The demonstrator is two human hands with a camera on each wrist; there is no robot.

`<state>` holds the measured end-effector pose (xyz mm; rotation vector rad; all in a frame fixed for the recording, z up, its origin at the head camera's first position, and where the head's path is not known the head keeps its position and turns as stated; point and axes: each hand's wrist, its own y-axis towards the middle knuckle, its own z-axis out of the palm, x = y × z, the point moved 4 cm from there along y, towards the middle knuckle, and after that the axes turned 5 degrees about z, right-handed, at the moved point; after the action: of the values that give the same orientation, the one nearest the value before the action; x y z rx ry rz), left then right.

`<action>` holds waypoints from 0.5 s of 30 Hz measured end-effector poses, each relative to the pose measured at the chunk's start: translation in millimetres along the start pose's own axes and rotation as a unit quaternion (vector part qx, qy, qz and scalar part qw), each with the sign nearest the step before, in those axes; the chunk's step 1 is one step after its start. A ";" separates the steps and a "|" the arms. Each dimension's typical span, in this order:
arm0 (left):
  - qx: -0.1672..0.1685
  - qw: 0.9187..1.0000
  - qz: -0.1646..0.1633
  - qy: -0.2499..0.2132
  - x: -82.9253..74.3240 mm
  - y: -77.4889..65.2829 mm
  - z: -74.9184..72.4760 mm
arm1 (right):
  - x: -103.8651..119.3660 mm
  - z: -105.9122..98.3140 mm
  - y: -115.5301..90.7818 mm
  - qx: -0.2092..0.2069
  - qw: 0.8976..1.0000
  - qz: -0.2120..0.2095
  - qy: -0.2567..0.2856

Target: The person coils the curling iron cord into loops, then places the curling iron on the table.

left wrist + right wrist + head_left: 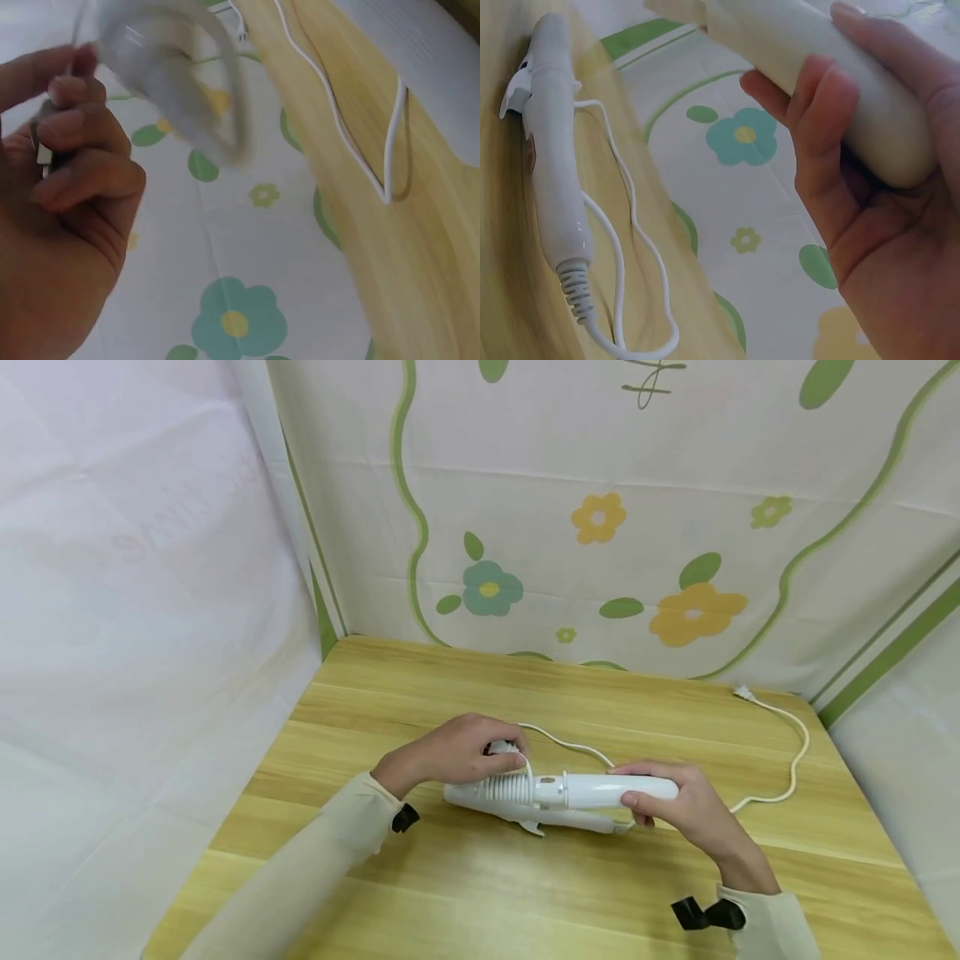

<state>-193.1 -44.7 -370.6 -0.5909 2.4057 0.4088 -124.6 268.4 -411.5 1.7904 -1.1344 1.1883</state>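
Note:
My right hand (682, 793) grips the rounded white handle (592, 790) of what looks like a curling iron, thumb on the near side. White cord coils (508, 788) wrap round its left part. Above them, my left hand (468, 750) pinches the cord's end; a small metal-tipped plug (45, 154) shows among its curled fingers in the left wrist view. The barrel and loop there are blurred. A second white curling iron (555, 172) with a clip lever lies on the table, just below and partly behind the held one.
A white cord (802, 747) loops over the right of the wooden table (465, 893) to a plug (743, 693) near the back edge. Another stretch of cord (570, 745) curves behind the held iron. Flower-printed cloth (540, 510) encloses the table's back and sides.

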 end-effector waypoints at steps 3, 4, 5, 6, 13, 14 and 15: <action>0.013 0.998 0.022 -0.064 3.5 1.7 4.5 | 1.9 -0.7 -3.7 0.024 0.999 -0.015 0.025; 0.016 0.995 0.031 -0.089 4.1 2.1 6.4 | 2.2 -1.2 -4.8 0.030 0.999 -0.018 0.033; 0.018 0.993 0.040 -0.110 4.7 2.5 8.7 | 2.6 -1.8 -5.7 0.035 0.998 -0.021 0.041; 0.019 0.991 0.047 -0.128 5.5 2.9 11.0 | 2.7 -2.4 -6.5 0.038 0.998 -0.024 0.047; -0.025 0.982 0.078 -0.169 7.7 5.8 22.8 | 0.7 -6.0 -8.1 0.039 0.987 -0.071 0.138; -0.036 0.981 0.073 -0.176 7.7 6.3 23.9 | 0.4 -6.0 -8.1 0.036 0.985 -0.076 0.150; -0.047 0.979 0.066 -0.188 7.9 6.7 25.2 | 0.1 -5.6 -7.9 0.033 0.983 -0.081 0.160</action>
<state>-189.6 -30.8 -393.8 -0.3560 2.0758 0.6348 -119.1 276.3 -410.2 1.6306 -0.7574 1.3688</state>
